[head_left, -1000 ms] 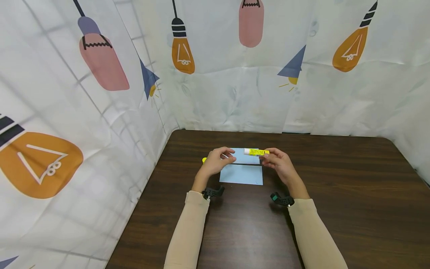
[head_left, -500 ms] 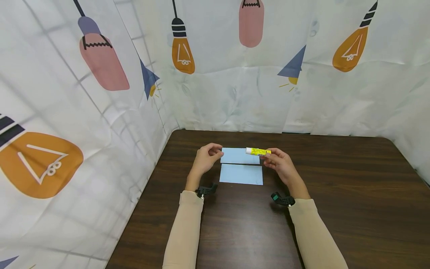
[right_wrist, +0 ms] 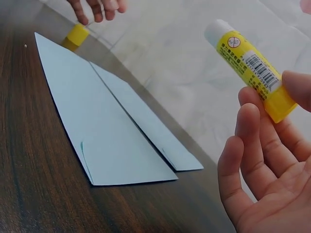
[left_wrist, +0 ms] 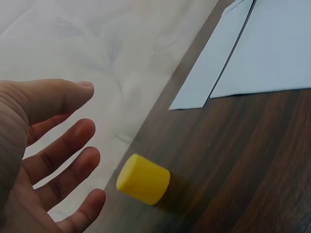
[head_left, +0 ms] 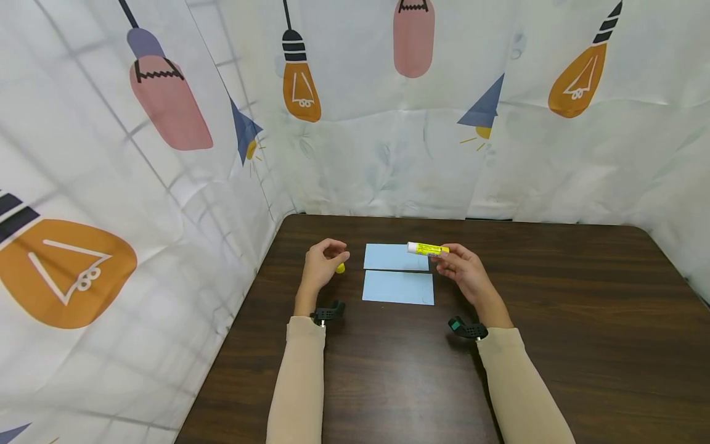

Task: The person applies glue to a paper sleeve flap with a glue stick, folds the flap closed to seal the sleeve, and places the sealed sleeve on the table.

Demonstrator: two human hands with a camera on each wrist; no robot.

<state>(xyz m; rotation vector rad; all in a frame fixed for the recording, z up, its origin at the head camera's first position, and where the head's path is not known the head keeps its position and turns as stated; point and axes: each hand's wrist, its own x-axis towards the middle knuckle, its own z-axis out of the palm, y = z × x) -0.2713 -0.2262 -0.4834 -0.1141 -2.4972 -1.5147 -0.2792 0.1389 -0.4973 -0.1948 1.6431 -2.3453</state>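
Between the thumb and fingers of my right hand point(head_left: 466, 271) is an uncapped glue stick point(head_left: 428, 249), yellow with a white end pointing left. In the right wrist view the glue stick point(right_wrist: 248, 68) shows a barcode, and the fingers pinch its yellow base. My left hand point(head_left: 320, 265) hovers by a yellow cap point(left_wrist: 143, 179) lying on its side on the table. Its fingers are loosely bent and apart from the cap, holding nothing. Two light blue paper pieces, a far one point(head_left: 388, 257) and a near one point(head_left: 397, 288), lie between the hands with a narrow gap.
The dark wooden table point(head_left: 554, 320) extends to both sides and toward me. A white curtain point(head_left: 377, 160) printed with lamps and bulbs hangs behind the table and along its left edge.
My left hand has moved left from over the far paper to beside the yellow cap. The right hand, still holding the glue stick, has barely shifted.
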